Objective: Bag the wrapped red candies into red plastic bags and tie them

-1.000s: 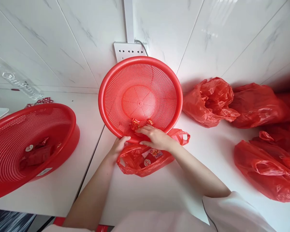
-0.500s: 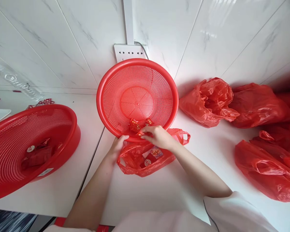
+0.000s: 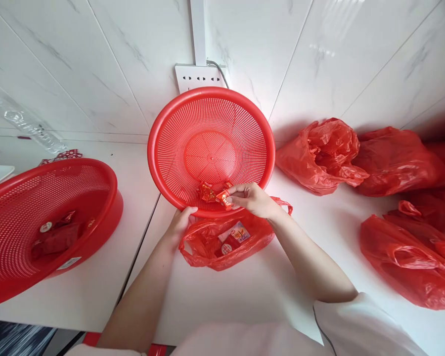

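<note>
A round red plastic basket with a perforated wall tilts toward me, and my left hand is closed on its near left rim, thumb on top. Low inside it lie a few small wrapped candies in red and gold. My right hand is closed, pinching one candy packet between thumb and fingers over the basket's near wall. Just below the rim, an open red plastic bag rests on the table, with several packets showing in its mouth.
At left another red basket holds dark red packets. Filled red plastic bags crowd the right side. Along the wall are a clear plastic bottle and a power strip. A seam crosses the white table.
My right hand has risen and shifted slightly right, lifting the candy packet into clearer view. My left hand stays on the basket rim.
</note>
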A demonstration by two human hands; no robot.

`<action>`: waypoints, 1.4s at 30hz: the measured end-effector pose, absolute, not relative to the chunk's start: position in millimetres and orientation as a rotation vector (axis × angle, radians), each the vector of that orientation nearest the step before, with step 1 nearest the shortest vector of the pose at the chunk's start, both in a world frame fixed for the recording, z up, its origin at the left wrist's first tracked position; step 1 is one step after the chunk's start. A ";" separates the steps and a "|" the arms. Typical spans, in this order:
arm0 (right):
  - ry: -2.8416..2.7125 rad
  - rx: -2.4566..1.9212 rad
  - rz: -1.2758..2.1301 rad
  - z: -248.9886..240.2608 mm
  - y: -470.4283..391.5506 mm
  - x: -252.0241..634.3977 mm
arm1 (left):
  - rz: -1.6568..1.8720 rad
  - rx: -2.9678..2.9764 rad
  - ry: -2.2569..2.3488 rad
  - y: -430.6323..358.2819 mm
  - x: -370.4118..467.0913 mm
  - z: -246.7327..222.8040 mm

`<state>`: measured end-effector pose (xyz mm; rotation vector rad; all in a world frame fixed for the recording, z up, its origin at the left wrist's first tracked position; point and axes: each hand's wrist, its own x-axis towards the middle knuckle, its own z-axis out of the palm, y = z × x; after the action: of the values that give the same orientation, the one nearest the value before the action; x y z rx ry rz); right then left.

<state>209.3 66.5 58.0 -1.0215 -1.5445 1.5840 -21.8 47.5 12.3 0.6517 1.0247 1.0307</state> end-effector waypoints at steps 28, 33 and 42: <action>-2.480 -1.115 0.913 47.4 71.3 224.9 | 1.095 0.630 1.056 53.3 -21.7 0.8; -2.358 -1.149 0.936 51.4 68.6 224.1 | 1.141 0.618 1.057 54.1 -22.6 -3.2; -1.967 -1.049 1.436 63.6 66.8 227.7 | 1.144 0.620 1.046 51.5 -19.4 6.3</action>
<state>227.7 66.8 63.6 -1.0487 -1.9675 1.4355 -19.4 51.5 6.3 0.6201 1.0461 1.1436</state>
